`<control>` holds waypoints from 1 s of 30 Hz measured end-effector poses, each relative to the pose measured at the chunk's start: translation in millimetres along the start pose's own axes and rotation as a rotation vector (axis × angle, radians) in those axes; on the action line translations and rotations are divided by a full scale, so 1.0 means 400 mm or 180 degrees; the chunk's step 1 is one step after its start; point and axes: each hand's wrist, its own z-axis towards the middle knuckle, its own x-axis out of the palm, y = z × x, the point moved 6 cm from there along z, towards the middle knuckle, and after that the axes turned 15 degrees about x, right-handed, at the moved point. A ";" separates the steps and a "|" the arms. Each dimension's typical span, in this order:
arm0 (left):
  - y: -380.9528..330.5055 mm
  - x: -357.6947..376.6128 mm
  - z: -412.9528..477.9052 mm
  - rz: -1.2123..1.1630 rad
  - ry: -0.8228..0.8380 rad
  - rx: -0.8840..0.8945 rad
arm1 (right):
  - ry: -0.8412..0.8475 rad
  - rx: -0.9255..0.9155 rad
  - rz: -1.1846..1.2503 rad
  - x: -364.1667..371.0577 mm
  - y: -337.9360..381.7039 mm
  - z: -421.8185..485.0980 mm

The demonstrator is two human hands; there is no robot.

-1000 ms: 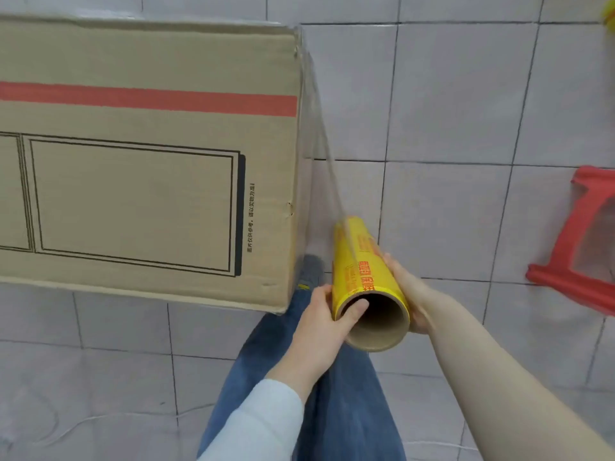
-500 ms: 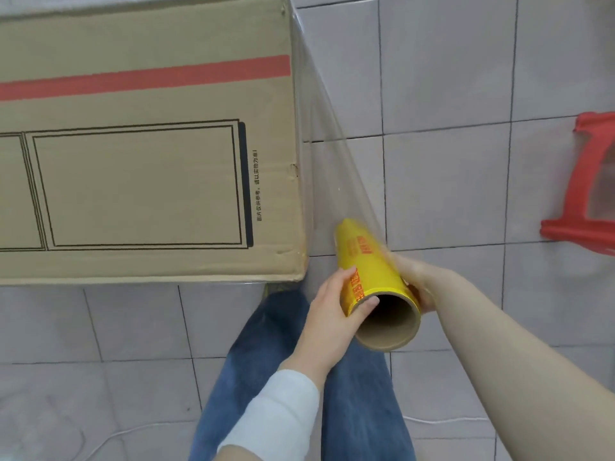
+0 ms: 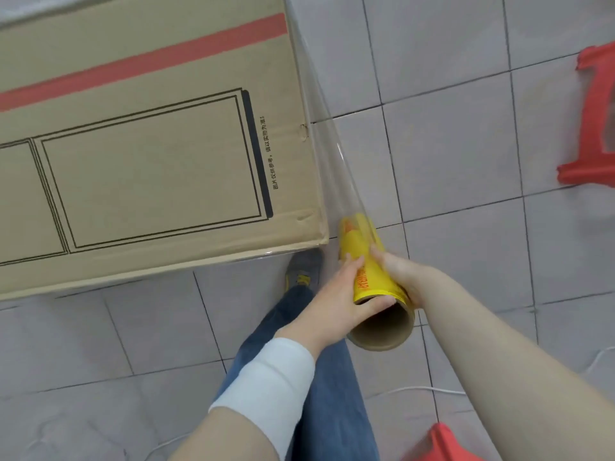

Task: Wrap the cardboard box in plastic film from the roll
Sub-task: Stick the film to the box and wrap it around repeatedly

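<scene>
The roll [image 3: 357,241] is gripped by both hands at once: the left hand [image 3: 332,304] is curled round its near end with the thumb laid at the core's rim, and the right hand [image 3: 406,281] is wrapped round the other side. It is held just off the near corner of the cardboard box [image 3: 149,154], which is laid on the tiled floor [image 3: 466,161] and fills the view from 9 to 12 o'clock. The plastic film [image 3: 336,161] is drawn taut from the roll toward 11 o'clock, up to the box's far edge. For a clean pass, tension should be maintained and the roll carried close round the corner, parallel to its edge, so no creases are laid in. The red stool [image 3: 595,121] at 2 o'clock is best given room.
</scene>
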 end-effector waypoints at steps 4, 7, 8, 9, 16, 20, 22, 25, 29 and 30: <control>0.035 0.000 -0.016 0.0477 -0.0214 0.0043 | 0.0182 0.0085 0.0205 0.024 -0.045 0.019; 0.063 0.005 -0.069 -0.0007 -0.0803 -0.0010 | 0.0075 0.0048 0.0381 0.003 -0.109 0.048; 0.071 0.013 -0.086 -0.0152 -0.0945 -0.0053 | 0.0255 0.0087 0.0576 0.014 -0.132 0.047; 0.079 0.027 -0.103 -0.0288 -0.1021 -0.0115 | 0.0457 0.0138 0.0790 0.032 -0.153 0.043; 0.148 0.045 -0.177 -0.0411 -0.0282 -0.0456 | 0.0512 0.0349 0.1159 0.113 -0.207 0.050; 0.153 0.022 -0.157 -0.0027 0.0194 -0.0185 | 0.0339 0.0410 0.0991 0.168 -0.214 0.068; 0.149 0.019 -0.150 0.0244 0.0305 -0.0088 | 0.0396 0.0346 0.1108 0.193 -0.217 0.083; 0.169 0.001 -0.157 0.0469 0.0207 0.0055 | 0.0392 0.0344 0.1361 0.207 -0.246 0.096; 0.210 -0.003 -0.214 0.0096 -0.0228 0.0018 | 0.0573 0.0389 0.1656 0.237 -0.300 0.101; 0.216 0.006 -0.235 0.0015 -0.0304 -0.0016 | 0.0784 0.0371 0.1839 0.257 -0.305 0.097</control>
